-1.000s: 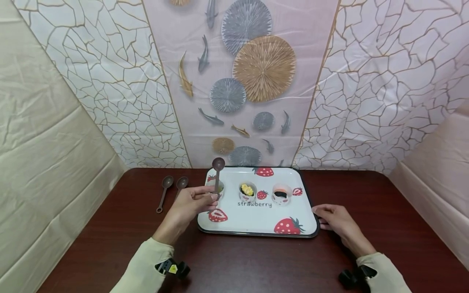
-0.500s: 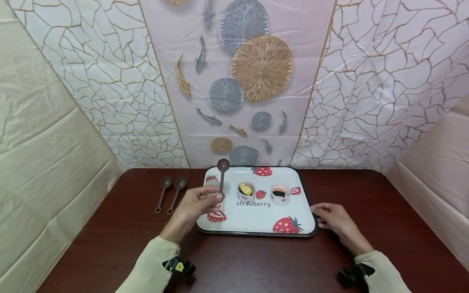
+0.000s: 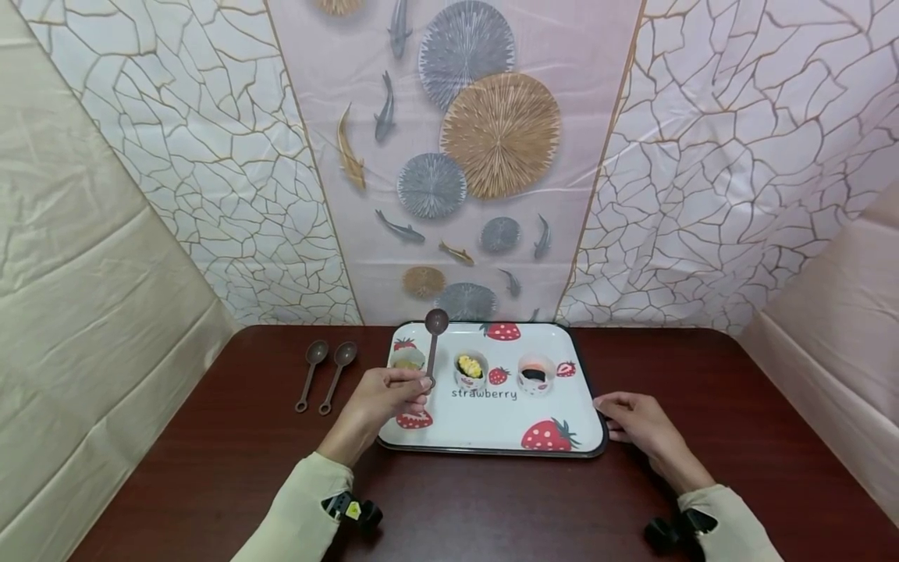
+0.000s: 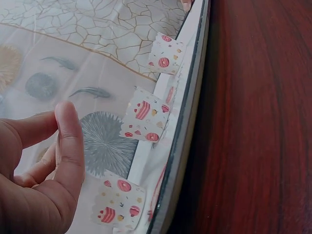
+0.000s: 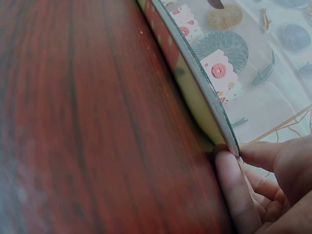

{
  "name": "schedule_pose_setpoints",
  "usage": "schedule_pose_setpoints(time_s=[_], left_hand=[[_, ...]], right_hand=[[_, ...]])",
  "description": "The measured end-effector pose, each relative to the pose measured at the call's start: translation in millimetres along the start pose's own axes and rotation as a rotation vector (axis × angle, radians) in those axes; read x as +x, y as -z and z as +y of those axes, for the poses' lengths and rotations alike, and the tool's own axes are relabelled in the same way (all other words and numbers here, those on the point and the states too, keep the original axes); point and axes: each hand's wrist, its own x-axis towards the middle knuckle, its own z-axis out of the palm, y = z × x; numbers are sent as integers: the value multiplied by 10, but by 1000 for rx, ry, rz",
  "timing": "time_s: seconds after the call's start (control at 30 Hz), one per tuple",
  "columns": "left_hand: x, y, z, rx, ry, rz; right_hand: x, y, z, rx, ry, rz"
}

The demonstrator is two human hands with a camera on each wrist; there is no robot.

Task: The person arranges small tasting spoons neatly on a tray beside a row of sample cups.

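A person in pale sleeves works at a dark red wooden table (image 3: 492, 507), with a patterned backdrop (image 3: 502, 140) behind it. The left hand (image 3: 382, 396) grasps a brown spoon (image 3: 436, 322) by the end of its handle, pinched between thumb and fingers, with the spoon's bowl pointing up and away. The spoon is held over a white, strawberry-printed tray (image 3: 485, 433), in line with the space between the left and middle cups; whether its bowl carries anything is too small to tell, and the left wrist view does not show it. The right hand (image 3: 642, 425) pinches the tray's rim near its right side. Three small paper cups stand in a row on the tray: the left cup (image 3: 414, 355), partly behind the left hand, has something yellowish green inside; the middle cup (image 3: 471, 384) holds lumpy yellow pieces over something dark; the right cup (image 3: 536, 387) holds dark contents. To the left of the tray, side by side on the table, lie a first loose spoon (image 3: 317, 352) and a second loose spoon (image 3: 345, 353). As far as can be judged, the work is at an early or middle stage: one spoon is off the table, two are unused at this moment, and all three cups have contents left.
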Motion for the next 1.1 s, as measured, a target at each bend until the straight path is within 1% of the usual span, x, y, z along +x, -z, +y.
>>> schedule_pose_setpoints(time_s=[0.2,0.43,0.7,0.9,1.1], left_hand=[[40,-11,-65,-16,22,-12],[76,-36,-102,-13,50,-5],[111,-57,-166,-32,54,-8],[127,-96,-211,-48,68,14],[134,-119,-231,-64,97,38]], right_hand=[[-2,-17,3,8,-10,-1],[3,-14,0,8,-9,0],[-10,0,5,5,-8,-5],[-9,3,14,5,-19,-3],[4,3,12,6,-7,-5]])
